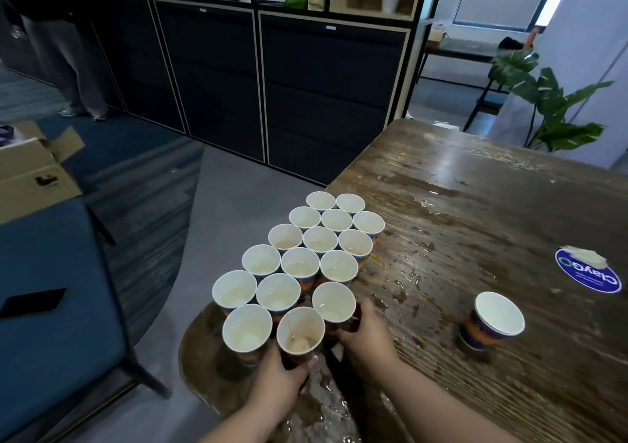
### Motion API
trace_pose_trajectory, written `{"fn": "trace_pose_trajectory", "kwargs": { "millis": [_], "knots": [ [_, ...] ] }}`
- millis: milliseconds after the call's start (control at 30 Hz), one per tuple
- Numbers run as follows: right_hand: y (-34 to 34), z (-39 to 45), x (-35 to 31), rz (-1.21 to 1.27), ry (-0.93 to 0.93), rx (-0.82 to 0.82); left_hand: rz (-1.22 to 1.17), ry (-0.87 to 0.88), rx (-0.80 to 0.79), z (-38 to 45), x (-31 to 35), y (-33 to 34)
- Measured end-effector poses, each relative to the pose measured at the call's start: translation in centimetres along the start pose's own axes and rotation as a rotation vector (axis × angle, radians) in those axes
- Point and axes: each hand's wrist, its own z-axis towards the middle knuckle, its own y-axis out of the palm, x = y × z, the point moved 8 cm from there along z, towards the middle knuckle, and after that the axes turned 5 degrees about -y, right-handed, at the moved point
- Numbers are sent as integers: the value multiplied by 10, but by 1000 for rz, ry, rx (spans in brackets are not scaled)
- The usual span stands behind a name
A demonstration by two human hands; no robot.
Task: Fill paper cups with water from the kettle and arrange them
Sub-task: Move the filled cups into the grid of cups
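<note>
Gripping the nearest cup [300, 331], left hand [278, 379], right hand [365, 335] holding adjacent cup [333, 301], clustered cups [319, 238] on wet desk [475, 204], lone cup [492, 318] apart.

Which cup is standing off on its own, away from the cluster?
The lone cup to the right of the hands, near the blue round sticker. Wet tabletop separates it from the packed cluster, and neither hand touches it.
</note>
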Motion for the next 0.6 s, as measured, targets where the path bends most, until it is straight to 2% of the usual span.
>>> {"fn": "trace_pose_trajectory", "kwargs": {
  "millis": [267, 533, 600],
  "knots": [
    [16, 10, 2, 54, -37, -10, 8, 57, 16, -14, 11, -10],
    [28, 19, 16, 184, -9, -13, 4, -21, -13, -12, 5, -10],
    [29, 18, 21, 144, -21, -47, 10, -34, -28, -14, 6, -11]
  ]
}}
